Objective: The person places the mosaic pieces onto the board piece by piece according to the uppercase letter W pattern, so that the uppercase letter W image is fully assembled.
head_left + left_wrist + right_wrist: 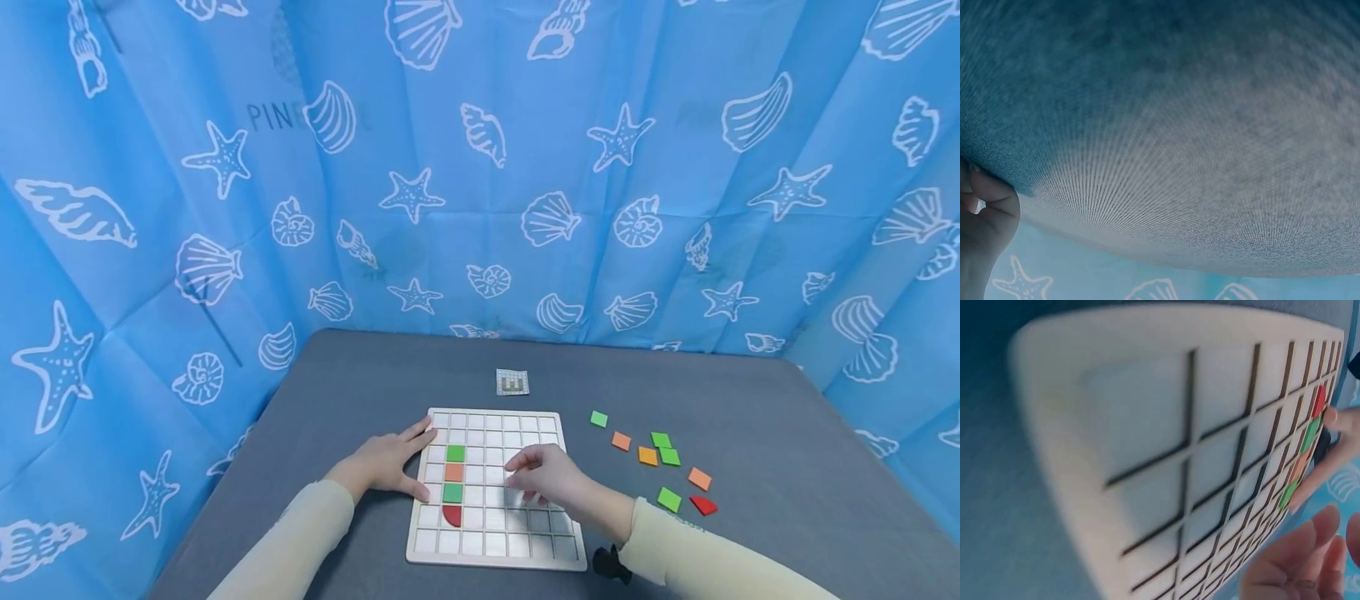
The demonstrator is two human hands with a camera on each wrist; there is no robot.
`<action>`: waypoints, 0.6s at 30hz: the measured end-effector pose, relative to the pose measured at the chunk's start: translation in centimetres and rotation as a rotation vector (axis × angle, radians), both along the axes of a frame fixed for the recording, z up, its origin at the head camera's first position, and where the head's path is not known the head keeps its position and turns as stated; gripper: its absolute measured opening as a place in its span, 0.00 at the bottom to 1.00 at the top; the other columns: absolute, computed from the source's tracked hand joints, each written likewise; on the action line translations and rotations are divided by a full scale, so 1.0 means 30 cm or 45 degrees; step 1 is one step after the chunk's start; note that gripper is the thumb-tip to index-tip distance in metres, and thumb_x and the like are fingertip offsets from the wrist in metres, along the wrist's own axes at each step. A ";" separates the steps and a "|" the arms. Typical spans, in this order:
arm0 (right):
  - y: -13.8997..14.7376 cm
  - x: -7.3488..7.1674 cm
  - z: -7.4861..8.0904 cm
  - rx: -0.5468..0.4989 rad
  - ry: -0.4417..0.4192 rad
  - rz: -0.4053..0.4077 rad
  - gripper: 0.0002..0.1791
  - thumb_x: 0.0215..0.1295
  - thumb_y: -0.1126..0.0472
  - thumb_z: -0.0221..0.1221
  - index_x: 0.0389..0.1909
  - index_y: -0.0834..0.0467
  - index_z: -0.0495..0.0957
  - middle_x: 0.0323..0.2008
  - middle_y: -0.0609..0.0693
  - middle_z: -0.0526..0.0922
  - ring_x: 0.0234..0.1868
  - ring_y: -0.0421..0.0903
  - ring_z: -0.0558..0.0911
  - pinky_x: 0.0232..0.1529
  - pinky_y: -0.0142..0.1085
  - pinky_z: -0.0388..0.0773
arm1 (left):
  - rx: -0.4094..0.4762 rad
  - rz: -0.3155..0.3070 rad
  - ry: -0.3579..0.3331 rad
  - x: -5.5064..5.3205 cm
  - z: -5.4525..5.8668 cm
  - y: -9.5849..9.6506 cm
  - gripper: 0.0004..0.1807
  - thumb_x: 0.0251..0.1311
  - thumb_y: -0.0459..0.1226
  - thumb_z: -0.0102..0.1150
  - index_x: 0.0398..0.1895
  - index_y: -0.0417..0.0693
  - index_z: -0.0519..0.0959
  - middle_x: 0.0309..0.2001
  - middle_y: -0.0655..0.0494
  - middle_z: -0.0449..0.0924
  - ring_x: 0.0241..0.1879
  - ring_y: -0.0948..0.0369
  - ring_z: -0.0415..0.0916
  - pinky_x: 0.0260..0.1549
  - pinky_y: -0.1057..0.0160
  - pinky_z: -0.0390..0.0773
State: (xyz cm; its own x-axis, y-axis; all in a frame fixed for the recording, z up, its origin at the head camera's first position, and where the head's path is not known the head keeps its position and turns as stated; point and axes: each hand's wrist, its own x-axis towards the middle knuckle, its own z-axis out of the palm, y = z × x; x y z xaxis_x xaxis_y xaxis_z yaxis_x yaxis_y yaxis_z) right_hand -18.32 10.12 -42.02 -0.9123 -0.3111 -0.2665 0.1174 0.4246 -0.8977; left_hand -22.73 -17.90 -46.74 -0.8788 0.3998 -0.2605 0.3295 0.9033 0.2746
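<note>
A white grid board (497,564) lies on the grey table. One column near its left side holds a light green square tile (455,453), an orange tile (453,472), a darker green tile (452,492) and a red rounded-corner piece (452,516), in a line. My left hand (386,461) rests at the board's left edge with its fingers and thumb spread. Over the middle of the board hovers my right hand (546,477), its fingers loosely bent. In the right wrist view a gap shows between the right hand's fingertips (1325,522), and no piece is visible there.
Right of the board lie several loose pieces: green tiles (669,499), orange tiles (621,441) and a red rounded piece (703,505). A small printed card (512,382) lies behind the board. A black object (611,565) sits beneath the right wrist. A blue shell-patterned curtain (450,250) hangs behind.
</note>
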 end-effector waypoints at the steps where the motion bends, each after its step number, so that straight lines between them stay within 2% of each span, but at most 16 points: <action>1: 0.013 -0.005 0.003 -0.001 0.009 0.001 0.08 0.61 0.70 0.61 0.40 0.69 0.79 0.26 0.49 0.79 0.23 0.43 0.77 0.26 0.36 0.73 | -0.003 -0.002 0.004 -0.001 0.000 -0.001 0.57 0.44 0.65 0.67 0.77 0.59 0.55 0.77 0.61 0.46 0.66 0.45 0.63 0.57 0.43 0.66; 7: 0.088 -0.036 0.018 -0.005 0.048 -0.051 0.10 0.63 0.68 0.61 0.43 0.69 0.79 0.28 0.49 0.81 0.25 0.45 0.78 0.27 0.40 0.73 | 0.003 0.000 -0.005 0.002 0.009 -0.001 0.57 0.44 0.65 0.68 0.77 0.57 0.55 0.77 0.60 0.46 0.66 0.44 0.62 0.58 0.42 0.65; 12: 0.153 -0.061 0.040 -0.054 0.061 -0.095 0.11 0.65 0.67 0.60 0.45 0.70 0.78 0.32 0.51 0.82 0.29 0.49 0.79 0.31 0.41 0.74 | 0.009 0.000 -0.013 0.008 0.013 -0.001 0.57 0.44 0.65 0.68 0.77 0.57 0.55 0.77 0.60 0.46 0.67 0.45 0.61 0.58 0.42 0.65; 18: 0.228 -0.091 0.044 -0.012 0.211 -0.154 0.12 0.67 0.66 0.60 0.47 0.69 0.78 0.36 0.54 0.82 0.36 0.52 0.78 0.36 0.44 0.75 | 0.012 -0.021 0.008 0.007 0.009 -0.002 0.57 0.44 0.64 0.68 0.77 0.55 0.56 0.77 0.58 0.46 0.66 0.44 0.62 0.57 0.42 0.66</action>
